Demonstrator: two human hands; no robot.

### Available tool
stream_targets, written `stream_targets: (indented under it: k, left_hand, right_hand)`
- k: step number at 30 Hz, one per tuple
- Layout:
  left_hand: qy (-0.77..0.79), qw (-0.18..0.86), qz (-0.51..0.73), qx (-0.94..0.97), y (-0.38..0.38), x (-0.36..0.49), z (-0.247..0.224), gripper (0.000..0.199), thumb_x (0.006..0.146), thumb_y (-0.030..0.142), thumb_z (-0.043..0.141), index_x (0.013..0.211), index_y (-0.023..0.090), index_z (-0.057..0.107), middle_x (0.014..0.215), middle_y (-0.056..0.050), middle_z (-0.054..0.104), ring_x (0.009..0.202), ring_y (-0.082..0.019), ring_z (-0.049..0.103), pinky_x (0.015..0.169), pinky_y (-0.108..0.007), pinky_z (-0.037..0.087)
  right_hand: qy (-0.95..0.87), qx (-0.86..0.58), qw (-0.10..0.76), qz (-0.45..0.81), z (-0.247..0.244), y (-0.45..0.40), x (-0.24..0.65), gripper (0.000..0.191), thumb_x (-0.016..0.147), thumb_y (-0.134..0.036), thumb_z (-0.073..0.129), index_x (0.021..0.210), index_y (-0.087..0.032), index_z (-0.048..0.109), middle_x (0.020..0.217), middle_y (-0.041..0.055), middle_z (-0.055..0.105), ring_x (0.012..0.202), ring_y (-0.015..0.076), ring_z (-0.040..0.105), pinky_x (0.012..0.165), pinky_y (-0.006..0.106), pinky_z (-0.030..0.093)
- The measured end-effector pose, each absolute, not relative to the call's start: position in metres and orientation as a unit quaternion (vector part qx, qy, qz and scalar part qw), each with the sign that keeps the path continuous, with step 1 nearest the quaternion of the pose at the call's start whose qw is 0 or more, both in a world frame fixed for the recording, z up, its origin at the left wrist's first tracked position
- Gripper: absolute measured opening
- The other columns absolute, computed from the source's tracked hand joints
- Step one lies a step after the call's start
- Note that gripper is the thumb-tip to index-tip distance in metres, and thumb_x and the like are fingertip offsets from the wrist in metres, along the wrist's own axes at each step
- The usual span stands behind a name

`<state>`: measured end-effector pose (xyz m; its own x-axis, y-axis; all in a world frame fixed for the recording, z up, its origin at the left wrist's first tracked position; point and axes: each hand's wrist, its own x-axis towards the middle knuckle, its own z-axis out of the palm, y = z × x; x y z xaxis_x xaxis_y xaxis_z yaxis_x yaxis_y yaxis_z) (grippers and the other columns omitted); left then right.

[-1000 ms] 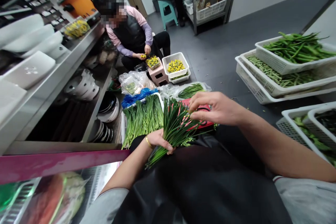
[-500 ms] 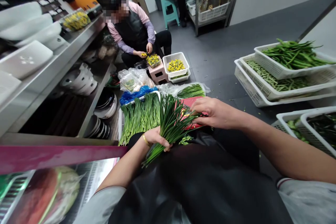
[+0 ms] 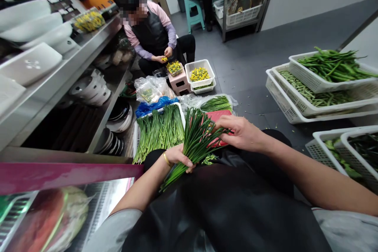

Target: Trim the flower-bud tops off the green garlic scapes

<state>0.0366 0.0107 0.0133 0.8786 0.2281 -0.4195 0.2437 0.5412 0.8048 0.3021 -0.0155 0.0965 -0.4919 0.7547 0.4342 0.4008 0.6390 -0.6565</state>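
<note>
My left hand (image 3: 179,155), with a gold bracelet at the wrist, is wrapped round the lower stems of a bunch of green garlic chives (image 3: 196,136). The bunch slants up and away over my dark apron. At its right side, my right hand (image 3: 243,130) pinches the tips of some stalks; the fingertips are partly hidden among them. Behind the bunch lies a red flat-topped object (image 3: 220,115). Short green pieces (image 3: 209,159) show just below the bunch. To the left, more chives (image 3: 159,130) lie in a white basket (image 3: 182,111).
A co-worker (image 3: 150,27) sits opposite, handling yellow flowers by a pink stool (image 3: 180,82) and a white flower basket (image 3: 211,71). Bagged chives (image 3: 217,103) lie ahead. Bean baskets (image 3: 313,82) stand right; a steel shelf (image 3: 88,53) runs along the left.
The view has shifted slightly. My right hand stays at the chive tips, its fingers slightly repositioned, and my left hand keeps its hold on the bunch.
</note>
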Motion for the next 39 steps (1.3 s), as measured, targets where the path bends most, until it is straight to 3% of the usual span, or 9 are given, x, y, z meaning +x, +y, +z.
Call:
stream_targets:
  k: [5, 11, 18, 23, 28, 32, 36, 39]
  left_hand:
    - [0.248, 0.848, 0.012, 0.468, 0.011, 0.036, 0.01, 0.031, 0.052, 0.032, 0.08, 0.063, 0.01, 0.061, 0.047, -0.005, 0.061, 0.04, -0.015, 0.055, 0.043, -0.026, 0.047]
    - [0.218, 0.857, 0.03, 0.466, 0.004, 0.04, 0.014, 0.027, 0.054, 0.028, 0.08, 0.061, 0.01, 0.062, 0.049, -0.006, 0.062, 0.04, -0.015, 0.056, 0.042, -0.026, 0.046]
    - [0.216, 0.844, 0.051, 0.487, 0.007, 0.033, 0.008, 0.025, 0.052, 0.023, 0.084, 0.058, 0.011, 0.064, 0.051, -0.005, 0.063, 0.043, -0.016, 0.057, 0.044, -0.027, 0.048]
    - [0.214, 0.835, 0.042, 0.505, 0.006, 0.033, 0.005, 0.029, 0.047, 0.025, 0.087, 0.059, 0.012, 0.065, 0.05, -0.003, 0.063, 0.043, -0.016, 0.056, 0.043, -0.028, 0.048]
    - [0.182, 0.833, 0.072, 0.517, 0.018, 0.04, 0.019, 0.029, 0.049, 0.028, 0.087, 0.055, 0.013, 0.063, 0.048, -0.003, 0.062, 0.042, -0.015, 0.055, 0.043, -0.027, 0.047]
    - [0.162, 0.829, 0.096, 0.527, 0.037, 0.04, 0.028, 0.029, 0.05, 0.027, 0.087, 0.058, 0.013, 0.063, 0.049, -0.003, 0.061, 0.042, -0.015, 0.055, 0.043, -0.026, 0.046]
    - [0.174, 0.807, 0.082, 0.559, 0.061, 0.031, 0.032, 0.029, 0.049, 0.028, 0.086, 0.057, 0.013, 0.063, 0.048, -0.003, 0.061, 0.041, -0.016, 0.054, 0.041, -0.028, 0.045]
    - [0.243, 0.769, 0.117, 0.58, 0.089, 0.01, 0.039, 0.028, 0.048, 0.024, 0.086, 0.06, 0.011, 0.064, 0.049, -0.003, 0.061, 0.041, -0.017, 0.055, 0.04, -0.029, 0.046]
  right_hand:
    - [-0.841, -0.342, 0.366, 0.206, 0.092, -0.014, 0.3, 0.01, 0.087, -0.021, 0.058, 0.088, -0.018, 0.067, 0.08, 0.0036, 0.068, 0.076, 0.0149, 0.061, 0.073, 0.028, 0.046]
    - [-0.842, -0.372, 0.358, 0.158, 0.079, -0.02, 0.301, 0.017, 0.09, -0.03, 0.051, 0.087, -0.021, 0.064, 0.09, 0.0069, 0.07, 0.088, 0.0204, 0.065, 0.083, 0.034, 0.048]
    - [-0.83, -0.424, 0.319, 0.173, 0.04, -0.015, 0.315, 0.019, 0.083, -0.036, 0.049, 0.09, -0.025, 0.063, 0.093, 0.0062, 0.07, 0.085, 0.0228, 0.067, 0.078, 0.035, 0.053]
    - [-0.836, -0.446, 0.308, 0.09, 0.028, -0.01, 0.312, 0.018, 0.077, -0.041, 0.055, 0.075, -0.024, 0.061, 0.087, 0.0104, 0.068, 0.089, 0.0299, 0.064, 0.091, 0.05, 0.046]
    - [-0.64, -0.576, 0.394, 0.321, 0.037, -0.005, 0.296, 0.015, 0.073, -0.038, 0.057, 0.074, -0.023, 0.061, 0.076, 0.0078, 0.066, 0.072, 0.0274, 0.063, 0.068, 0.042, 0.051]
    - [-0.525, -0.569, 0.459, 0.436, 0.031, 0.0, 0.289, 0.012, 0.07, -0.034, 0.054, 0.07, -0.023, 0.056, 0.066, 0.0064, 0.062, 0.061, 0.0247, 0.062, 0.059, 0.04, 0.05]
    - [-0.681, -0.582, 0.343, 0.283, 0.008, 0.015, 0.304, 0.011, 0.071, -0.034, 0.058, 0.073, -0.023, 0.06, 0.078, 0.0103, 0.068, 0.078, 0.0291, 0.064, 0.075, 0.045, 0.05]
    - [-0.766, -0.552, 0.259, 0.205, -0.015, 0.028, 0.322, 0.016, 0.074, -0.038, 0.055, 0.067, -0.024, 0.059, 0.078, 0.0096, 0.069, 0.08, 0.0276, 0.064, 0.078, 0.044, 0.051]
